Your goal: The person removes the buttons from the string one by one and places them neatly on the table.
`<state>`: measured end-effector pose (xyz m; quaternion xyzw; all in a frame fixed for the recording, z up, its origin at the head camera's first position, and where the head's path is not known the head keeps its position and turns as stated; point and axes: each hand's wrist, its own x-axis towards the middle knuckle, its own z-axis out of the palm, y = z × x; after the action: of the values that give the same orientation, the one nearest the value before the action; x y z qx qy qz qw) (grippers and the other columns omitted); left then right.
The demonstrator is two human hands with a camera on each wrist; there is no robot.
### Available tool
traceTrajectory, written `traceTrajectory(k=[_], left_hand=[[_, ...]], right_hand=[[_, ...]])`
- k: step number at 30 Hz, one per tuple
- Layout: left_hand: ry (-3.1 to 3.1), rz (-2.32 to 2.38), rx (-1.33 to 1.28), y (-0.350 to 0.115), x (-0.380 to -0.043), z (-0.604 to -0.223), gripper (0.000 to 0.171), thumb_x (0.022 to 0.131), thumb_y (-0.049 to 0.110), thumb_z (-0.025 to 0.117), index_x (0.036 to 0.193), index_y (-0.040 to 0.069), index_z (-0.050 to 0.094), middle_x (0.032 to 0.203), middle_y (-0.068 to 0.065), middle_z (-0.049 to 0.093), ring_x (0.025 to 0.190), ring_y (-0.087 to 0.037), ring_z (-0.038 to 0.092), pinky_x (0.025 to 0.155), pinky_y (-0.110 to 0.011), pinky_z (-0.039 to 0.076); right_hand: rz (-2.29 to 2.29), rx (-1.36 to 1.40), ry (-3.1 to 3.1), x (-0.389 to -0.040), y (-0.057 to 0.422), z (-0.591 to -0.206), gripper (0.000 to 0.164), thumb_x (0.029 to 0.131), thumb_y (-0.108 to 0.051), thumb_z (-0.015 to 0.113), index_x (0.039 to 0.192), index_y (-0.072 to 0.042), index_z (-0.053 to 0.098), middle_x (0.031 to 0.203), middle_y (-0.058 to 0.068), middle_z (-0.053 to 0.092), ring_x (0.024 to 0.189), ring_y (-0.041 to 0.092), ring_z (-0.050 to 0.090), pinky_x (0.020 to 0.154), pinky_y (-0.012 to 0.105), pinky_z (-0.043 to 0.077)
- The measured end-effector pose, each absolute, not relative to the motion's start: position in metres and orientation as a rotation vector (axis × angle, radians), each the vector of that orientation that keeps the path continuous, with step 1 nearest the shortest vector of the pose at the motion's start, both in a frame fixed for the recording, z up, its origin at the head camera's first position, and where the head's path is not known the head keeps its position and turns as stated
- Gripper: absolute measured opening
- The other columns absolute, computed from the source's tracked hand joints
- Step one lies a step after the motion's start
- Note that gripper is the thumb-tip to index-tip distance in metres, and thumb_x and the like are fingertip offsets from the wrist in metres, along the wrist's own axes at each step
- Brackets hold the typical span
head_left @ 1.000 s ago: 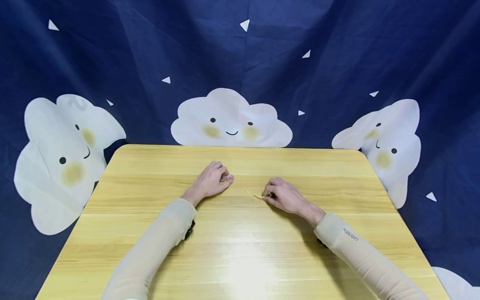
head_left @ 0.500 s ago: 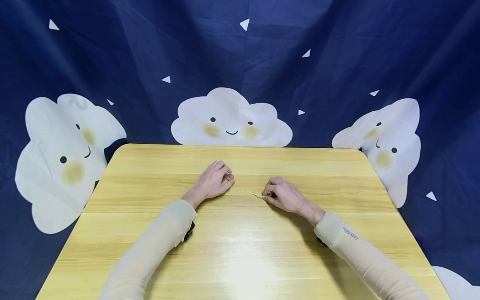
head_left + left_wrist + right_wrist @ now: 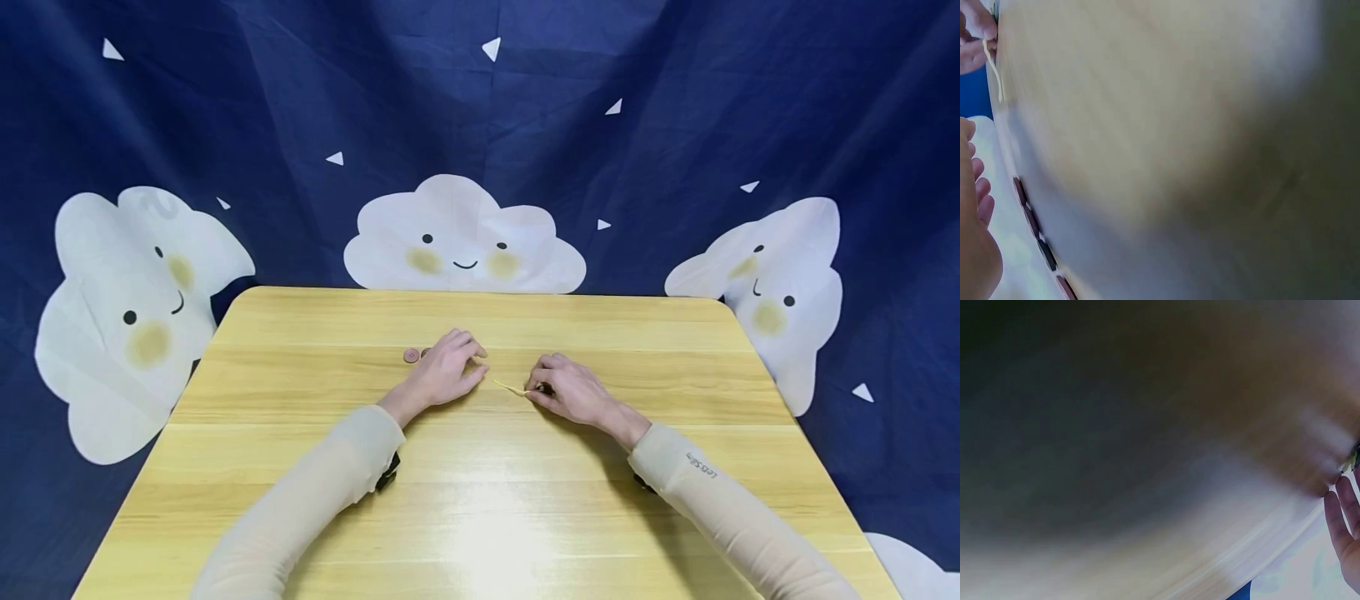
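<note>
My right hand (image 3: 572, 390) is low over the wooden table, thumb and forefinger pinching a thin yellow cord (image 3: 508, 387) whose free end points left. Something dark shows under its curled fingers, too hidden to identify. My left hand (image 3: 444, 368) is just left of the cord's end, thumb and fingers apart with nothing seen between them. A round brownish-pink button (image 3: 411, 356) lies behind that hand, and a second one is partly covered by it. The left wrist view shows several dark buttons (image 3: 1032, 220) in a row beside the hand, and the cord hanging from the right hand's fingertips.
The light wooden table (image 3: 495, 467) reaches back to a dark blue curtain (image 3: 285, 100) printed with smiling white clouds. Both forearms wear pale sleeves, with a dark band at each cuff. Much of the right wrist view is dark and blurred.
My left hand, earlier over a button, has moved right towards the cord with its fingers spread. Buttons have come into sight behind it. The right hand has stayed still.
</note>
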<state>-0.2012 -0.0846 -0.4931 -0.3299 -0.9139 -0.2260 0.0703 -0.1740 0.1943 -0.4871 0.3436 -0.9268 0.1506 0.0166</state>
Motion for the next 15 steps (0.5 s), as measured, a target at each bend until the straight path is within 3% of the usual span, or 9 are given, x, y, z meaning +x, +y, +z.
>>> traceTrajectory(k=[6,15], left_hand=[[-2.748,-0.693,-1.033,-0.072,-0.196,-0.496,0.022,0.098,0.028,0.072,0.112,0.011,0.076,0.11,-0.003,0.073,0.106,-0.021,0.063,0.095,-0.037,0.055],[-2.807,-0.707,-1.143,-0.053,-0.188,-0.498,0.027,0.097,0.032,0.074,0.116,0.012,0.075,0.116,-0.002,0.072,0.113,-0.021,0.063,0.103,-0.038,0.054]], right_hand=[[0.469,1.068,-2.895,-0.174,0.194,-0.488,0.007,0.099,-0.028,0.075,0.1,-0.023,0.08,0.102,-0.004,0.07,0.093,0.014,0.061,0.073,0.029,0.053],[0.488,1.063,-2.903,-0.174,0.194,-0.488,0.01,0.1,-0.03,0.073,0.1,-0.021,0.079,0.103,-0.004,0.07,0.094,0.015,0.061,0.074,0.029,0.053]])
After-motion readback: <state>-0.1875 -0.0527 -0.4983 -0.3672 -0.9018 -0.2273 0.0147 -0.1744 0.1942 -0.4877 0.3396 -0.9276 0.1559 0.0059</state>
